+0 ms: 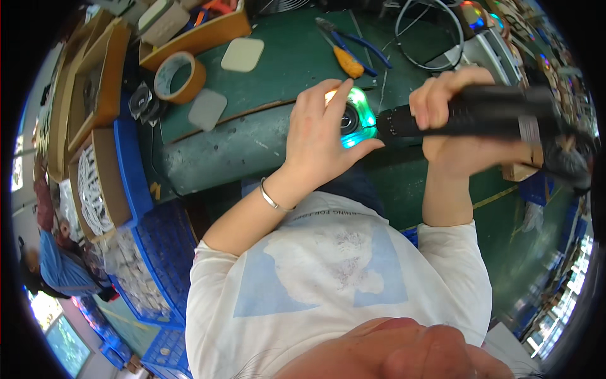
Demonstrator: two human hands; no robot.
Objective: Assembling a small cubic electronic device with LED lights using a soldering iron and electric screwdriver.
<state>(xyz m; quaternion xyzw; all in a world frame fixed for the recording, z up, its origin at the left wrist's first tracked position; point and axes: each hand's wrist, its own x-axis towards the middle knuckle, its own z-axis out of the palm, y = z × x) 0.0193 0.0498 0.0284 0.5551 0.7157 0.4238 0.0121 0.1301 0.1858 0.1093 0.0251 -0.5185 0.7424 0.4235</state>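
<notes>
The left hand [322, 136] lies over a small lit fan [355, 120] at the near edge of the green surface [278, 63]. Its fingers are pressed close together and curve over the top of the fan, the thumb hooks round the near side, so the fan is pinned flat and cannot turn or slide. The fan glows green, cyan and yellow round its rim; most of its left part is hidden under the fingers.

The right hand [451, 126] is wrapped tight round a black power driver [467, 114], fingers over the barrel and thumb beneath. The driver lies nearly level, its tip pointing left and meeting the fan's right edge just beside the left thumb. Held this way, the tool is lined up with the fan while the other hand braces it; whether the tip sits in a screw cannot be seen.

Farther back on the surface lie pliers [356, 41] with blue grips and a screwdriver [346, 60] with an orange handle, within reach but untouched. To the left are a roll of tape [180, 76], two pale square pads [243, 55] and a cardboard box [208, 31]. A loop of cable [429, 38] lies behind the driver. Blue crates [148, 234] with small parts stand at the person's left, below the surface. A bracelet [271, 199] circles the left wrist.
</notes>
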